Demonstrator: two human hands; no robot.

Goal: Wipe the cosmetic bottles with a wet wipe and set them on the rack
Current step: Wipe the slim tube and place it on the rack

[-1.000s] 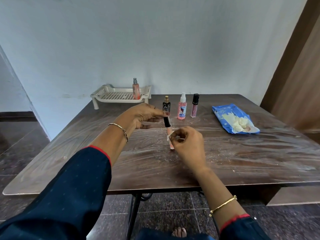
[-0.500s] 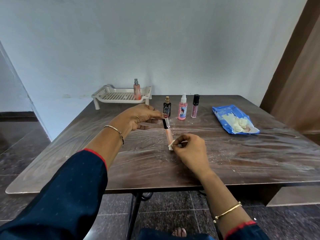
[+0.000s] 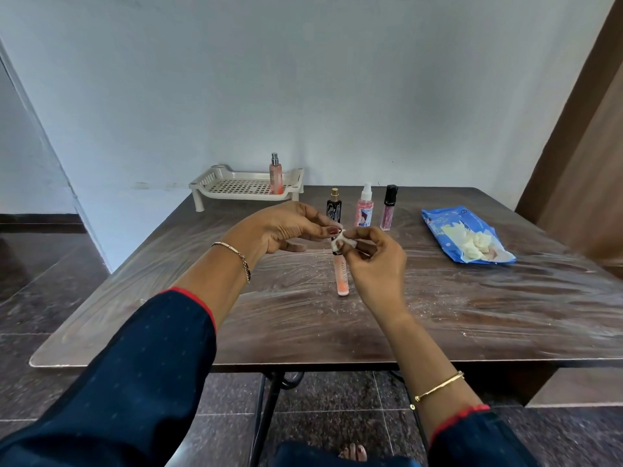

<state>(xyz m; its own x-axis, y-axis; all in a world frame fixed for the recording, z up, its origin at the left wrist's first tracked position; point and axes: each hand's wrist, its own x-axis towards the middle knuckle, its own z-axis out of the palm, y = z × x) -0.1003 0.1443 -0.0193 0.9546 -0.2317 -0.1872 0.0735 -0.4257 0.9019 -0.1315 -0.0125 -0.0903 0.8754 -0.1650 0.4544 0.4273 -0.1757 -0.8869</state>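
Note:
My left hand (image 3: pixel 286 227) pinches the black cap of a slim peach-coloured tube (image 3: pixel 341 276), which hangs upright just above the table. My right hand (image 3: pixel 374 261) presses a small white wet wipe (image 3: pixel 338 243) against the tube's cap end. Behind them stand a black bottle with a gold top (image 3: pixel 334 207), a pink spray bottle (image 3: pixel 364 208) and a pink tube with a black cap (image 3: pixel 388 207). A cream perforated rack (image 3: pixel 236 188) sits at the table's far edge with one pink spray bottle (image 3: pixel 275 173) standing on it.
A blue pack of wet wipes (image 3: pixel 467 239), open with wipes showing, lies at the right of the dark wooden table (image 3: pixel 472 315). A white wall rises just behind the table. A brown door panel stands at the right. My foot shows on the dark tiled floor below.
My right hand has slid the wipe up the tube from its lower end to the cap. Both hands and the tube have lifted slightly.

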